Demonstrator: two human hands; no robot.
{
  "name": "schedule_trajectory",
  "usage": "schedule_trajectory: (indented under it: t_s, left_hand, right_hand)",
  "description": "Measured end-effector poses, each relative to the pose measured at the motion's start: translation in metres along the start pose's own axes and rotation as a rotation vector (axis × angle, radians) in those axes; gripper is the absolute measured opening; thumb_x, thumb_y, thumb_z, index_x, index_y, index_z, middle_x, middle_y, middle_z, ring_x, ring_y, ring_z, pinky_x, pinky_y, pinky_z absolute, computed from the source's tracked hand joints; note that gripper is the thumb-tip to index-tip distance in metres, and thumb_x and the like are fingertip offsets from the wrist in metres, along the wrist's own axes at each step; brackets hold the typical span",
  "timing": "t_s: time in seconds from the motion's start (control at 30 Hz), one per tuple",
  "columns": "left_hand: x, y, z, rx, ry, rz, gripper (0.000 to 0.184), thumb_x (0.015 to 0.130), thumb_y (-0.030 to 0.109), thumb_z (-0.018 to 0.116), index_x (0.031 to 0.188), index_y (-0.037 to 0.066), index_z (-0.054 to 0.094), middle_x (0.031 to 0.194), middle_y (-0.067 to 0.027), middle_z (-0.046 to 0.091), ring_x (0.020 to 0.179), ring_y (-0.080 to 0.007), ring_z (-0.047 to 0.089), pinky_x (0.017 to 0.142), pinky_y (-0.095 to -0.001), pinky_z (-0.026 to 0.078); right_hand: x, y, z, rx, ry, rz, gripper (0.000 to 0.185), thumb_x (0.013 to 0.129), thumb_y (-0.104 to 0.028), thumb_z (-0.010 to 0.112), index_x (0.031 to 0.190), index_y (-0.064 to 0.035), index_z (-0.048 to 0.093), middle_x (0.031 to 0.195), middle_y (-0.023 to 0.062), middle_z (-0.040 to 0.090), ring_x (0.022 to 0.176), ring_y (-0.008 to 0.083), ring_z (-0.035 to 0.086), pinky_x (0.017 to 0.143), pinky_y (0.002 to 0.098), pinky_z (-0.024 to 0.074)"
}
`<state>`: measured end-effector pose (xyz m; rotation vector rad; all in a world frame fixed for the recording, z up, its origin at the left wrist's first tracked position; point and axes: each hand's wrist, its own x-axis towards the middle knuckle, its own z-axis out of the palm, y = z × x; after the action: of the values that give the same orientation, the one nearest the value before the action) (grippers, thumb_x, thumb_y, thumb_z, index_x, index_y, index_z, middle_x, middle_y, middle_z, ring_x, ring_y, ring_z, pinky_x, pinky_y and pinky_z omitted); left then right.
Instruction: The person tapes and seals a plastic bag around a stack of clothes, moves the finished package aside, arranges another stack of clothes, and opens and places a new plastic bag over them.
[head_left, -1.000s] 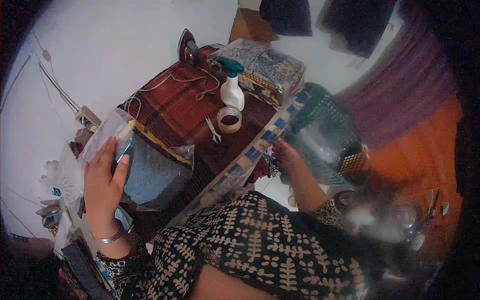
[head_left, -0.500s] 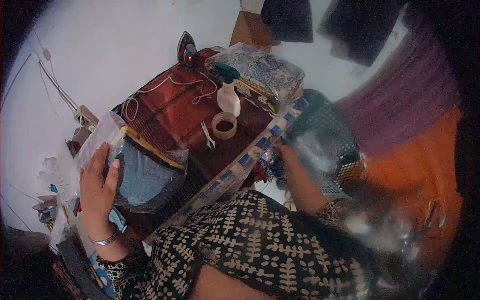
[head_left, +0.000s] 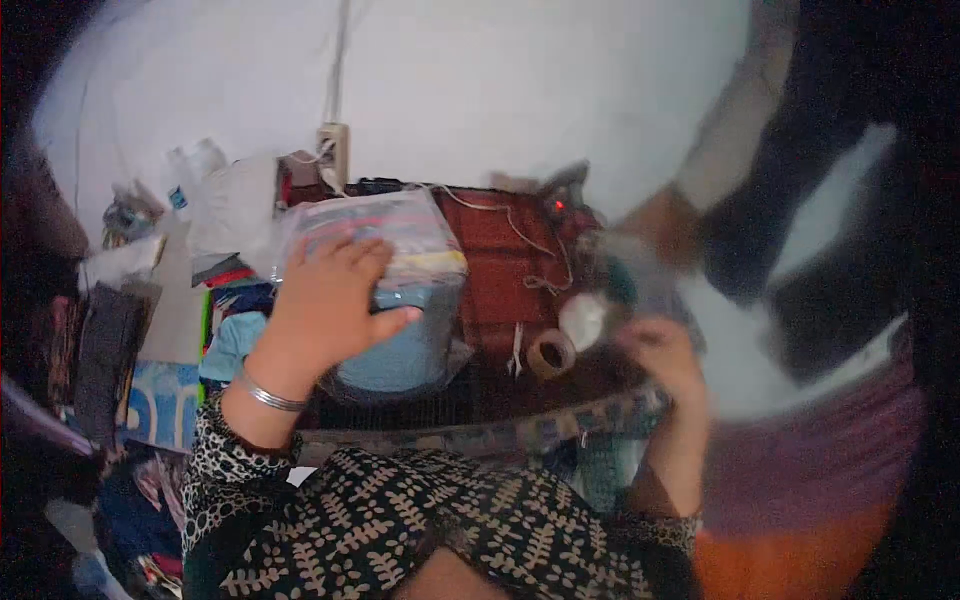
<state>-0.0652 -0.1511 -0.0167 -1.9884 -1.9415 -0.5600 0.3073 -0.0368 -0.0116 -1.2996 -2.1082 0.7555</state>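
Observation:
My left hand (head_left: 335,305) lies with spread fingers on top of a clear plastic package of folded cloth (head_left: 410,350), blue-grey in front with a yellow edge. My right hand (head_left: 665,355) hovers over the right side of the dark red cloth (head_left: 495,255), blurred, its fingers bent near the white spray bottle (head_left: 583,320). Whether those fingers hold anything is not clear. Between the package and the bottle lie a tape roll (head_left: 551,354) and small white scissors (head_left: 516,350).
An iron (head_left: 565,190) with a red light stands at the back right, its cord trailing across the cloth. A power strip (head_left: 333,155) is by the wall. Folded clothes (head_left: 110,340) are stacked at the left. A green basket (head_left: 610,465) sits below the table's front edge.
The view has turned left. My right hand has risen from beside the table edge to near the spray bottle. My left hand has stayed on the package, its fingers now further over the top.

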Motion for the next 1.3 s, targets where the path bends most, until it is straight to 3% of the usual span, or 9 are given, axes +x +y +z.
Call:
schedule_trajectory:
  t_s: [0.17, 0.23, 0.33, 0.63, 0.97, 1.03, 1.1, 1.2, 1.3]
  left_hand:
    - [0.004, 0.021, 0.003, -0.068, -0.016, 0.022, 0.072, 0.072, 0.057, 0.065, 0.12, 0.003, 0.057, 0.123, -0.0123, 0.057, 0.122, -0.0304, 0.047, 0.104, -0.057, 0.028]
    - [0.005, 0.027, 0.001, -0.102, -0.023, 0.018, 0.074, 0.072, 0.056, 0.066, 0.12, 0.002, 0.056, 0.123, -0.0136, 0.057, 0.121, -0.0312, 0.048, 0.104, -0.0567, 0.029]
    - [0.003, 0.036, -0.005, -0.199, -0.016, -0.009, 0.074, 0.07, 0.053, 0.069, 0.118, -0.002, 0.055, 0.12, -0.0167, 0.057, 0.118, -0.0335, 0.05, 0.103, -0.0559, 0.03]
    - [-0.003, 0.049, -0.016, -0.252, -0.024, -0.01, 0.073, 0.069, 0.048, 0.072, 0.118, -0.004, 0.053, 0.12, -0.0187, 0.055, 0.12, -0.0334, 0.048, 0.103, -0.0552, 0.031]
    - [-0.004, 0.053, -0.037, -0.255, -0.082, -0.013, 0.072, 0.071, 0.048, 0.07, 0.119, -0.004, 0.053, 0.122, -0.0179, 0.054, 0.119, -0.0338, 0.048, 0.104, -0.0556, 0.029]
    - [-0.004, 0.052, -0.039, -0.259, -0.098, -0.018, 0.072, 0.071, 0.048, 0.07, 0.118, -0.004, 0.053, 0.122, -0.018, 0.054, 0.119, -0.0338, 0.048, 0.104, -0.0559, 0.029]
    - [-0.003, 0.05, -0.041, -0.25, -0.1, 0.001, 0.072, 0.071, 0.048, 0.07, 0.118, -0.004, 0.054, 0.122, -0.0178, 0.054, 0.12, -0.0335, 0.047, 0.104, -0.0563, 0.029]
    - [-0.004, 0.052, -0.041, -0.217, -0.101, -0.014, 0.072, 0.071, 0.048, 0.07, 0.117, -0.004, 0.054, 0.121, -0.0175, 0.055, 0.12, -0.033, 0.047, 0.104, -0.0558, 0.029]
    - [-0.004, 0.054, -0.038, -0.249, -0.064, -0.032, 0.07, 0.067, 0.046, 0.074, 0.117, 0.001, 0.054, 0.122, -0.0157, 0.054, 0.119, -0.0329, 0.048, 0.103, -0.0585, 0.029]
  right_hand:
    - [0.054, -0.12, 0.009, -0.105, -0.343, -0.198, 0.017, 0.078, -0.015, 0.071, 0.087, -0.0013, 0.069, 0.083, 0.0049, 0.067, 0.078, 0.0124, 0.059, 0.071, 0.0289, 0.0475]
    - [0.078, -0.151, 0.02, 0.005, -0.827, -0.514, 0.021, 0.076, -0.018, 0.075, 0.087, -0.0013, 0.069, 0.083, 0.0048, 0.068, 0.079, 0.0103, 0.06, 0.072, 0.0259, 0.0482]
    - [0.11, -0.186, 0.042, -0.075, -1.138, -0.385, 0.022, 0.076, -0.019, 0.074, 0.088, -0.0016, 0.068, 0.081, 0.0027, 0.067, 0.078, 0.01, 0.058, 0.072, 0.0257, 0.0471]
    - [0.217, -0.106, 0.107, -0.091, -0.915, -0.175, 0.034, 0.073, -0.034, 0.071, 0.091, -0.0043, 0.07, 0.085, 0.0064, 0.068, 0.079, 0.0167, 0.06, 0.074, 0.0315, 0.0468]
    - [0.193, -0.154, 0.092, -0.05, -0.885, -0.283, 0.026, 0.08, -0.024, 0.069, 0.094, -0.0012, 0.067, 0.085, 0.0029, 0.065, 0.08, 0.0112, 0.056, 0.075, 0.0278, 0.0454]
    - [0.165, -0.193, 0.077, 0.283, -1.35, -0.637, 0.026, 0.082, -0.021, 0.067, 0.099, -0.0014, 0.067, 0.09, 0.004, 0.066, 0.083, 0.011, 0.057, 0.077, 0.0272, 0.0458]
    - [0.178, -0.205, 0.072, 0.269, -1.525, -0.639, 0.026, 0.082, -0.019, 0.066, 0.101, -0.0013, 0.067, 0.09, 0.0043, 0.066, 0.083, 0.011, 0.057, 0.076, 0.0267, 0.0455]
    - [0.205, -0.177, 0.087, 0.048, -1.55, -0.225, 0.027, 0.081, -0.018, 0.067, 0.102, -0.001, 0.066, 0.087, 0.0035, 0.064, 0.08, 0.0089, 0.054, 0.07, 0.0234, 0.0429]
    - [0.222, -0.149, 0.094, -0.117, -1.377, -0.248, 0.026, 0.08, -0.022, 0.068, 0.097, -0.0022, 0.067, 0.078, -0.0005, 0.06, 0.07, 0.0069, 0.05, 0.061, 0.0216, 0.0394]
